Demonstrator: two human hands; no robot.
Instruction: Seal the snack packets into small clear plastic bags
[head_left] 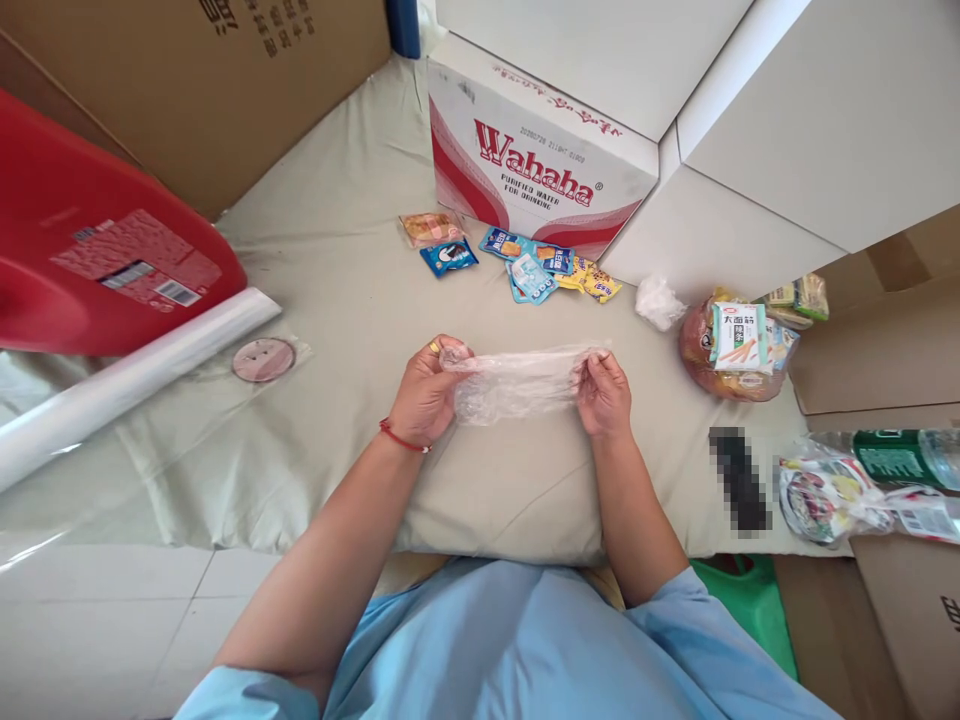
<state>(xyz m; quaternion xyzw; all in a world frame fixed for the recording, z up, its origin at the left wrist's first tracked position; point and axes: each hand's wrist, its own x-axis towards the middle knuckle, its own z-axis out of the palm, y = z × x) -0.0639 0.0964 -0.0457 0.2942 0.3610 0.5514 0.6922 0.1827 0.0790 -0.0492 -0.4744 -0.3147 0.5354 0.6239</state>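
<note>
Both my hands hold a thin clear plastic bag (517, 380) stretched between them above a pale green cloth (337, 300). My left hand (426, 395) pinches the bag's left end; a red string circles its wrist. My right hand (602, 393) grips the right end with closed fingers. Several small snack packets (525, 265) lie on the cloth beyond the bag.
A Wahaha carton (536, 165) stands at the back. A red plastic object (97, 250) and a roll of clear film (127, 380) lie left. A bag of snacks (739, 350), a crumpled white wrapper (658, 300), a green-labelled bottle (892, 455) and cardboard boxes sit right.
</note>
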